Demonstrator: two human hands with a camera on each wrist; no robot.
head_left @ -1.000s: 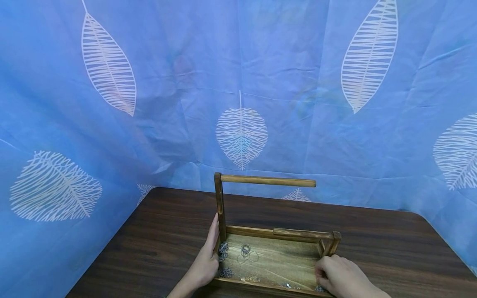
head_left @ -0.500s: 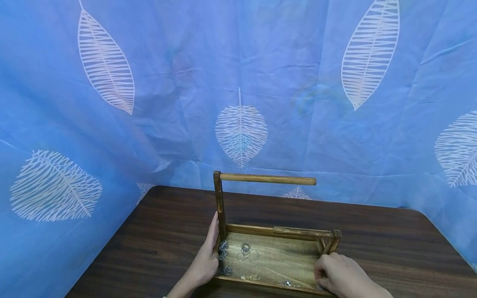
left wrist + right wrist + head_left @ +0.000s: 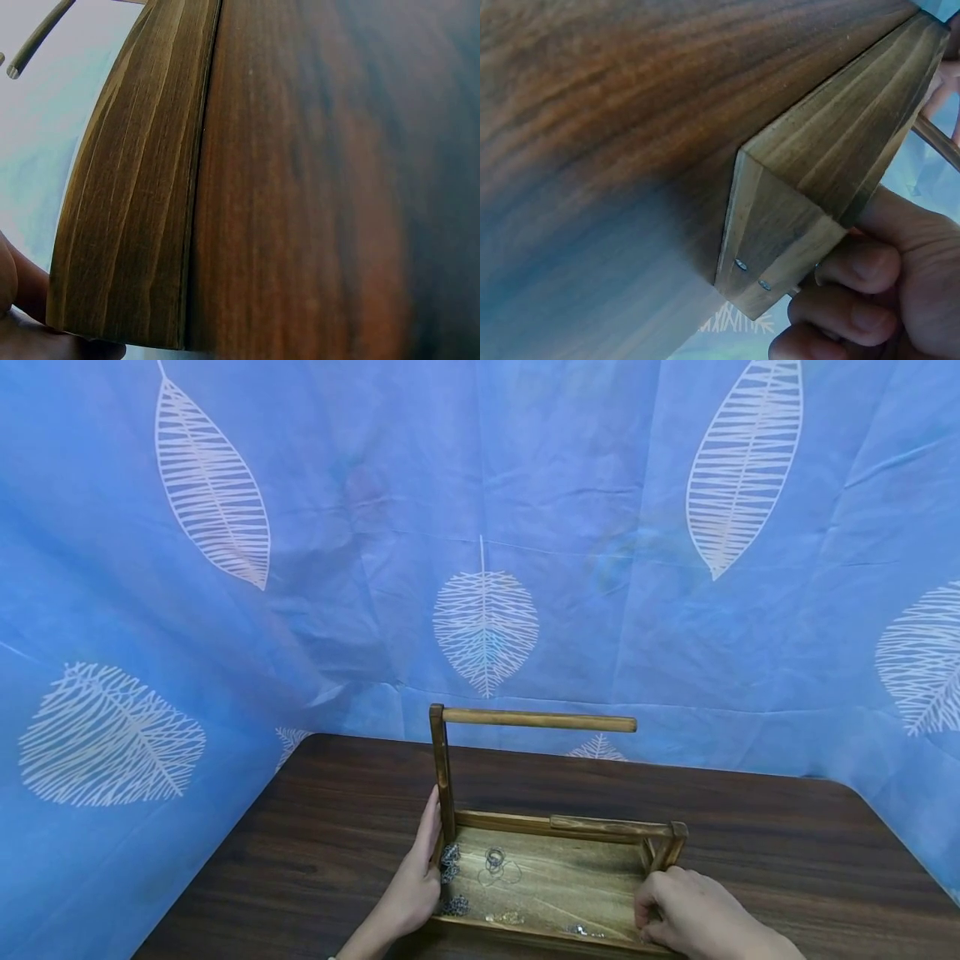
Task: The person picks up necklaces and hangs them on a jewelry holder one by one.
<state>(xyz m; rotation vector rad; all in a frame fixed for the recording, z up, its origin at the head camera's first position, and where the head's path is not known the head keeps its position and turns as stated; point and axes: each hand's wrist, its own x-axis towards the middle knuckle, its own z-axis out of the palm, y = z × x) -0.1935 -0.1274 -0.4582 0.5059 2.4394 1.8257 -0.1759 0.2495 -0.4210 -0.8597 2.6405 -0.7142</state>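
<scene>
A wooden jewellery stand (image 3: 555, 878) with a tray base sits at the front of the table. A tall post (image 3: 442, 768) at its left carries a long bar (image 3: 540, 720); a lower bar (image 3: 607, 827) extends from its right post. Grey clustered pieces (image 3: 455, 907), thin coiled loops (image 3: 495, 860), and small shiny pieces (image 3: 583, 931) lie in the tray. My left hand (image 3: 408, 881) rests along the tray's left side, fingers straight. With curled fingers, my right hand (image 3: 690, 910) grips the right end, beside the screwed corner (image 3: 780, 240) in the right wrist view.
The dark wood-grain table (image 3: 322, 827) extends behind and to both sides of the stand. Past its far edge hangs a blue cloth (image 3: 585, 610) printed with white leaves.
The head view shifts very slightly, moving the scene up a few pixels. Both hands keep their places on the stand.
</scene>
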